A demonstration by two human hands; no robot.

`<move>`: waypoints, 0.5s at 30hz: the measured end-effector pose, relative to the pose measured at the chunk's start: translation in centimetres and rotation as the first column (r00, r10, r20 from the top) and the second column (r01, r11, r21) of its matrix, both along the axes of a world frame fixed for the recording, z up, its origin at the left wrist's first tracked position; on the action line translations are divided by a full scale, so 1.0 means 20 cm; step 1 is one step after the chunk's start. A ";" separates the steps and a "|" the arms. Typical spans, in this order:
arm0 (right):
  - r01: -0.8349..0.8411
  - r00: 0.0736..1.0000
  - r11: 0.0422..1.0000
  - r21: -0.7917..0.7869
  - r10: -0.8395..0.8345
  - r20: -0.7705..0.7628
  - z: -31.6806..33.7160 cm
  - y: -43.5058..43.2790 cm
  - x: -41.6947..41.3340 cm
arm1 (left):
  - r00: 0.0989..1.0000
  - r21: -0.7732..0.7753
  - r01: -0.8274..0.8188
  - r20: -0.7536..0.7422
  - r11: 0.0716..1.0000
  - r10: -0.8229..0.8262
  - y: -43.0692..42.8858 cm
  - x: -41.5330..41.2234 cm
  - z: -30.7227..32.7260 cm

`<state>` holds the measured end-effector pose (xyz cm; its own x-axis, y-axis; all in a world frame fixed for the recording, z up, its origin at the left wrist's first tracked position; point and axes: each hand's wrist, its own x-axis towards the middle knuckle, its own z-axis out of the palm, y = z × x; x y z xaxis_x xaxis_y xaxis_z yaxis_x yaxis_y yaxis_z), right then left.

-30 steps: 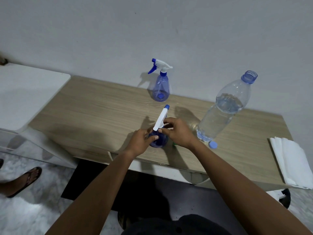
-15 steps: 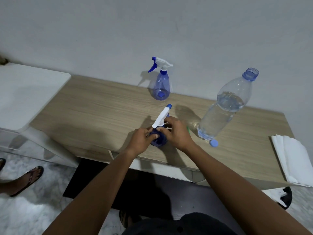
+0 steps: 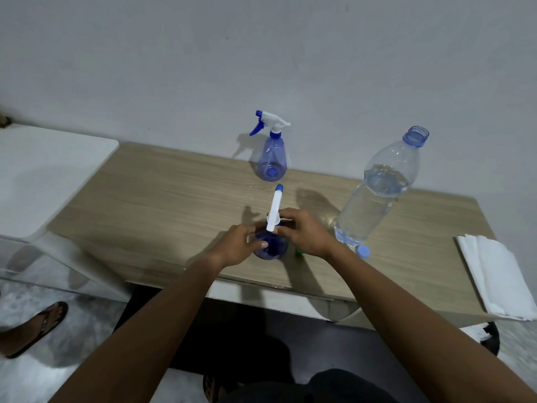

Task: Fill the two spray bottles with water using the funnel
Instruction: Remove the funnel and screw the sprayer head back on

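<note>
A blue spray bottle stands near the front of the wooden table. My left hand grips its body. My right hand holds the collar of its white spray head, whose nozzle points away from me. A second blue spray bottle with its trigger head on stands by the wall. A big clear water bottle, uncapped and partly full, stands to the right. Its blue cap lies at its foot. A sliver of something green shows under my right hand.
A stack of white paper towels lies at the table's right end. A white surface adjoins the table on the left. Another person's sandalled foot is on the floor at lower left. The wall runs close behind the table.
The white spray head has turned under my right hand, its nozzle swinging from up-right to nearly straight away. Both hands stay on the near bottle.
</note>
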<state>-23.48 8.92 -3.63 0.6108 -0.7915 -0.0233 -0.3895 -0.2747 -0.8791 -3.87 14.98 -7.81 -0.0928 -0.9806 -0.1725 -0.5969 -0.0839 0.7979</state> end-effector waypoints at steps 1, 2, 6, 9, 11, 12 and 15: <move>0.003 1.000 1.000 -0.013 -0.003 0.004 -0.01 0.00 0.00 | 1.000 0.001 0.004 -0.009 1.000 -0.004 0.00 0.00 -0.01; 0.009 1.000 1.000 -0.027 -0.009 0.006 -0.03 0.01 0.00 | 1.000 0.003 0.008 -0.014 1.000 -0.008 0.00 0.00 0.00; 0.055 0.998 0.985 -0.162 -0.057 -0.010 -0.09 0.05 0.00 | 0.999 0.009 -0.034 -0.034 0.999 0.034 0.01 0.00 -0.02; 0.066 0.997 0.969 -0.237 -0.073 -0.023 -0.12 0.06 0.01 | 0.999 -0.008 -0.049 -0.023 0.999 0.049 0.02 0.00 -0.02; 0.098 0.994 0.960 -0.261 -0.105 -0.014 -0.14 0.07 0.01 | 0.998 -0.013 -0.060 -0.034 0.998 0.059 0.02 -0.01 -0.02; 0.121 0.992 0.953 -0.279 -0.129 -0.010 -0.15 0.08 0.02 | 0.997 -0.017 -0.069 -0.036 0.997 0.069 0.03 -0.01 -0.01; 0.184 0.982 0.927 -0.327 -0.190 0.012 -0.17 0.12 0.05 | 0.996 -0.012 -0.093 -0.020 0.996 0.093 0.03 -0.01 -0.02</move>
